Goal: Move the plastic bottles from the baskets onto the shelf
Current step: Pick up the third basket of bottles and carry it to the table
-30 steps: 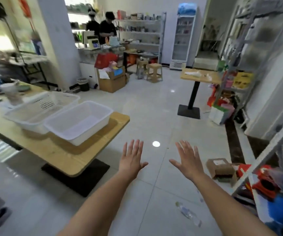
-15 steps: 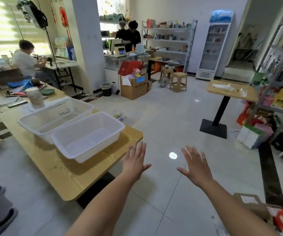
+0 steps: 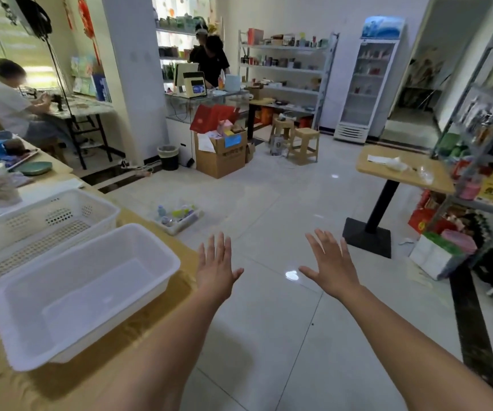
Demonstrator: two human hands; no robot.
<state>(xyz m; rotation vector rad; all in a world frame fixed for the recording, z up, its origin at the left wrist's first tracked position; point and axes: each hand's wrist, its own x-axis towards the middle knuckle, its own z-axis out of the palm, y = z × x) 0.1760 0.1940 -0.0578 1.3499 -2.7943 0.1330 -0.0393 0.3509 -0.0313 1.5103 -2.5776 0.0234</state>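
Two white plastic baskets stand on the wooden table (image 3: 138, 330) at my left: a solid-walled one (image 3: 162, 262) nearest me and a perforated one (image 3: 103, 207) behind it. Both show bare insides. A third small tray (image 3: 184, 225) lies on the floor past the table's end, and several plastic bottles (image 3: 177, 213) lie in it. A grey metal shelf (image 3: 476, 200) stands along the right wall. My left hand (image 3: 215, 265) and my right hand (image 3: 326, 264) are stretched out over the floor, fingers spread, holding nothing.
A small wooden table on a black pedestal (image 3: 399, 173) stands ahead on the right. Bags and boxes (image 3: 438, 250) crowd the foot of the shelf. A cardboard box (image 3: 220, 155), two stools (image 3: 303, 140) and a fridge (image 3: 366, 81) stand farther back. A person (image 3: 8, 99) sits at far left.
The view has swung left and forward, bringing the baskets nearer and revealing the floor tray with bottles. Both hands stay spread and hold nothing.
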